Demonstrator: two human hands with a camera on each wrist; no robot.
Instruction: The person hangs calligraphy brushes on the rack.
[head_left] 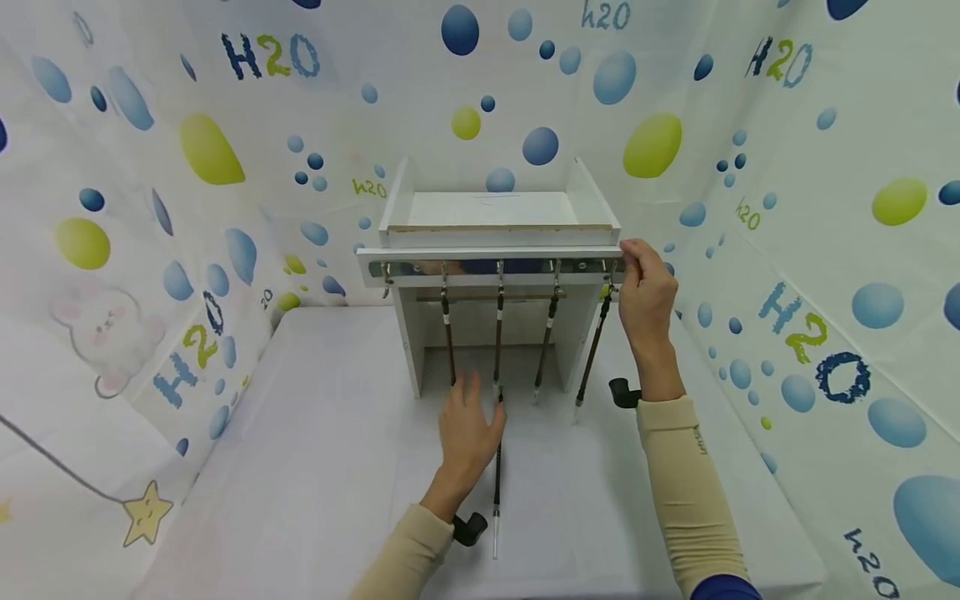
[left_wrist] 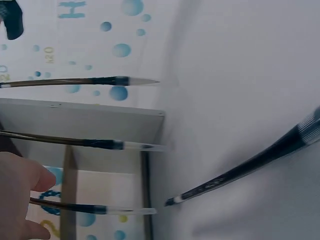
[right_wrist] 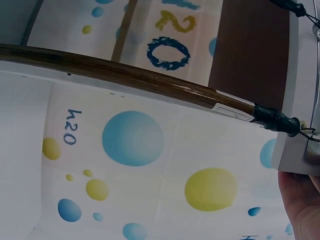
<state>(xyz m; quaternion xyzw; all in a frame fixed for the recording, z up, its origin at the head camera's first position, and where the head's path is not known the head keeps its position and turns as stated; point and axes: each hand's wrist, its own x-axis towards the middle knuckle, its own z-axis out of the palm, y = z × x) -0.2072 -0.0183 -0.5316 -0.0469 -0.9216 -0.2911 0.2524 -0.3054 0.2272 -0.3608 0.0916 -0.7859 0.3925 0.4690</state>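
Observation:
A white brush rack (head_left: 420, 333) stands on the table, with a metal strip of hooks along its front board. Several calligraphy brushes with dark handles hang there, tips down; one is the right-end brush (head_left: 594, 350), near in the right wrist view as a brown handle (right_wrist: 165, 82). The leftmost hook (head_left: 387, 279) bears no brush. Another brush (head_left: 498, 475) lies on the table, beside my left hand (head_left: 468, 433), whose fingers are extended and spread near a hanging brush (head_left: 448, 333); contact cannot be told. My right hand (head_left: 648, 287) pinches the front board's right end.
An open-topped white tray (head_left: 495, 208) forms the rack's upper part. White cloth (head_left: 337, 433) covers the table, and printed curtains (head_left: 540, 100) rise behind it and on both sides. Each wrist carries a small black camera (head_left: 624, 393).

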